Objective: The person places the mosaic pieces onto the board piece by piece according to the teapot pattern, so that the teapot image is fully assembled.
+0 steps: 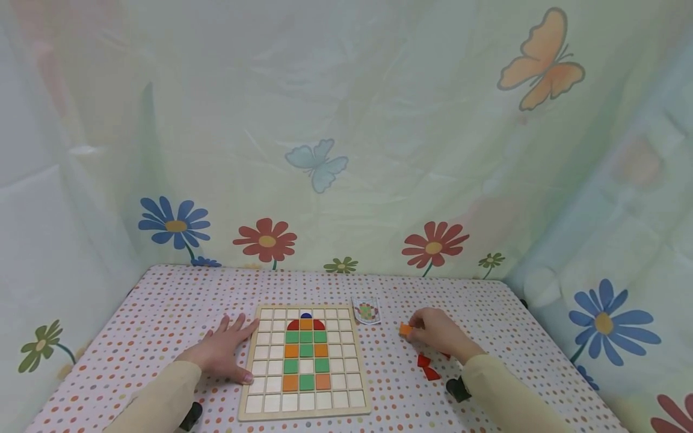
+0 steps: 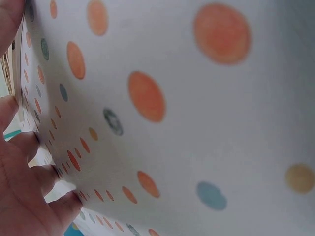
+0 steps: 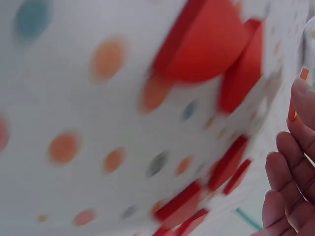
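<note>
A wooden grid board [image 1: 249,404] lies on the dotted tablecloth, with green, orange, red and blue tiles set in its cells. Along its left edge rests my left hand [image 1: 223,352], fingers spread, thumb by the lower left side. In the left wrist view the fingers [image 2: 47,179] touch the cloth next to the board. To the right of the board, my right hand [image 1: 435,331] pinches an orange square tile [image 1: 405,329] between thumb and fingers. Near that hand several red tiles [image 1: 430,373] lie on the cloth; in the right wrist view the red pieces [image 3: 209,44] look quarter-round.
A small picture card [image 1: 367,311] lies at the board's upper right corner, showing a colored pattern. The dotted tablecloth [image 1: 178,294] runs back to a printed curtain [image 1: 373,198] with flowers and butterflies, which also closes off both sides.
</note>
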The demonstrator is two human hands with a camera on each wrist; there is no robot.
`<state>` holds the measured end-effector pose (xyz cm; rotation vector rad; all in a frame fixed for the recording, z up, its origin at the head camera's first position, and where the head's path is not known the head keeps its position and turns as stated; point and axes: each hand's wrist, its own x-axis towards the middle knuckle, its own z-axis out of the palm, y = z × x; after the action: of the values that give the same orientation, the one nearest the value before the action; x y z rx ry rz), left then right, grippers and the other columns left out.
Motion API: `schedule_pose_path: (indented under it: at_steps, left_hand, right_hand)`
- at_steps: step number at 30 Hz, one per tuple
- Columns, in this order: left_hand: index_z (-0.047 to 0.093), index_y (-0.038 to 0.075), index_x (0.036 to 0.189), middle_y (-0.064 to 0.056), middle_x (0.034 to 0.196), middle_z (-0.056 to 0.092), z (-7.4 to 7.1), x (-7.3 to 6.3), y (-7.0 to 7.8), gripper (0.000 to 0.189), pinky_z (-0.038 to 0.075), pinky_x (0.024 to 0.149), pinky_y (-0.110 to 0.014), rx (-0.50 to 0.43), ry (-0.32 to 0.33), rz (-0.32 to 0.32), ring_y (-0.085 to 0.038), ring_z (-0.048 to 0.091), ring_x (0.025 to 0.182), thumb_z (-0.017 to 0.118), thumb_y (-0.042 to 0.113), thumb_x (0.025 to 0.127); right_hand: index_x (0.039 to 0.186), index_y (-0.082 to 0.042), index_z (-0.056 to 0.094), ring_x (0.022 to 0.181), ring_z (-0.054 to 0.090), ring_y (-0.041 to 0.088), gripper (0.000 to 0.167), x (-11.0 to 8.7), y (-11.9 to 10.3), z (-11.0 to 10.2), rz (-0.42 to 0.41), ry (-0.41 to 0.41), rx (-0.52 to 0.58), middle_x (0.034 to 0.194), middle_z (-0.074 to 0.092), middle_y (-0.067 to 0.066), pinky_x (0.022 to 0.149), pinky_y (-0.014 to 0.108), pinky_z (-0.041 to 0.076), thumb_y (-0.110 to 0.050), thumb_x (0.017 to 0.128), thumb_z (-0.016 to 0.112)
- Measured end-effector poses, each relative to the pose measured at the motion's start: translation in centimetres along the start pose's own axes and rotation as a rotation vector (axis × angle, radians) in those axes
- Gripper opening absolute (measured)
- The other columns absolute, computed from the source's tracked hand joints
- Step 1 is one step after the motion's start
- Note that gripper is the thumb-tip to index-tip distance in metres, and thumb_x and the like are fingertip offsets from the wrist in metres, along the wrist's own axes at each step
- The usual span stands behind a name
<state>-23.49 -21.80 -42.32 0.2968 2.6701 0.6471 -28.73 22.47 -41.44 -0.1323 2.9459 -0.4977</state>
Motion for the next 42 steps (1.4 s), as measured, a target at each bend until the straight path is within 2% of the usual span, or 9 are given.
schedule_pose_path:
  at_steps: [4, 10, 17, 24, 27, 29, 35, 42]
  left_hand:
    - [0.034, 0.006, 0.159, -0.035, 0.165, 0.015, 0.0, 0.0, -0.1, 0.110, 0.010, 0.116, -0.080, -0.004, 0.001, 0.002, -0.064, 0.004, 0.150, 0.093, 0.033, 0.071]
    - [0.033, 0.008, 0.160, -0.034, 0.166, 0.015, 0.0, 0.1, -0.2, 0.111, 0.009, 0.117, -0.079, -0.012, -0.004, -0.010, -0.063, 0.003, 0.151, 0.093, 0.036, 0.071]
    - [0.029, 0.013, 0.162, -0.029, 0.169, 0.012, 0.7, 1.2, -1.7, 0.118, 0.006, 0.118, -0.078, -0.035, -0.017, 0.002, -0.060, -0.001, 0.153, 0.092, 0.048, 0.068]
    - [0.030, 0.016, 0.162, -0.027, 0.169, 0.013, 1.4, 2.2, -2.9, 0.123, 0.007, 0.117, -0.079, -0.046, 0.011, 0.009, -0.059, 0.001, 0.153, 0.092, 0.054, 0.063]
    - [0.029, 0.018, 0.163, -0.025, 0.170, 0.012, 1.3, 2.0, -2.7, 0.122, 0.005, 0.119, -0.077, -0.044, 0.004, 0.003, -0.057, -0.001, 0.154, 0.092, 0.054, 0.064]
    - [0.029, 0.015, 0.162, -0.028, 0.169, 0.012, 1.0, 1.5, -2.3, 0.121, 0.006, 0.118, -0.078, -0.037, -0.001, 0.008, -0.059, -0.001, 0.153, 0.092, 0.051, 0.066]
    - [0.031, 0.009, 0.161, -0.032, 0.167, 0.014, 0.1, 0.3, -0.7, 0.115, 0.009, 0.117, -0.079, -0.027, 0.006, 0.004, -0.062, 0.003, 0.151, 0.093, 0.039, 0.069]
    - [0.030, 0.008, 0.161, -0.032, 0.167, 0.012, 0.1, 0.3, -0.6, 0.115, 0.007, 0.118, -0.078, -0.022, -0.009, 0.002, -0.062, 0.002, 0.151, 0.093, 0.039, 0.070]
  right_hand:
    - [0.102, -0.006, 0.073, 0.084, 0.058, 0.016, 0.020, -0.1, -1.7, 0.1, -0.027, 0.000, 0.006, 0.094, 0.068, 0.002, 0.079, 0.038, 0.056, -0.014, 0.086, 0.082]
    - [0.096, -0.008, 0.074, 0.084, 0.059, 0.014, 0.016, -0.3, -4.4, 0.9, -0.123, -0.005, 0.019, 0.092, 0.068, 0.000, 0.080, 0.037, 0.056, -0.013, 0.085, 0.084]
    - [0.093, -0.010, 0.074, 0.082, 0.058, 0.013, 0.013, -0.9, -7.7, 1.9, -0.245, -0.046, 0.018, 0.090, 0.067, -0.002, 0.077, 0.035, 0.056, -0.013, 0.085, 0.083]
    - [0.095, -0.009, 0.075, 0.082, 0.058, 0.009, 0.016, -1.5, -10.7, 3.2, -0.360, -0.087, 0.011, 0.090, 0.069, -0.003, 0.075, 0.031, 0.055, -0.019, 0.086, 0.083]
    - [0.095, -0.010, 0.076, 0.080, 0.058, 0.007, 0.016, -1.7, -11.9, 3.8, -0.415, -0.104, -0.007, 0.090, 0.069, -0.005, 0.073, 0.027, 0.054, -0.020, 0.086, 0.083]
    - [0.095, -0.010, 0.077, 0.080, 0.058, 0.006, 0.016, -1.9, -12.5, 4.1, -0.444, -0.108, -0.019, 0.090, 0.068, -0.005, 0.073, 0.025, 0.054, -0.021, 0.085, 0.084]
    - [0.095, -0.012, 0.078, 0.079, 0.056, 0.002, 0.016, -2.1, -14.2, 4.8, -0.485, -0.122, -0.062, 0.090, 0.069, -0.007, 0.073, 0.022, 0.053, -0.024, 0.086, 0.083]
    - [0.093, -0.014, 0.077, 0.074, 0.051, 0.001, 0.017, -2.2, -15.5, 5.4, -0.514, -0.132, -0.116, 0.083, 0.066, -0.010, 0.068, 0.019, 0.049, -0.027, 0.085, 0.085]
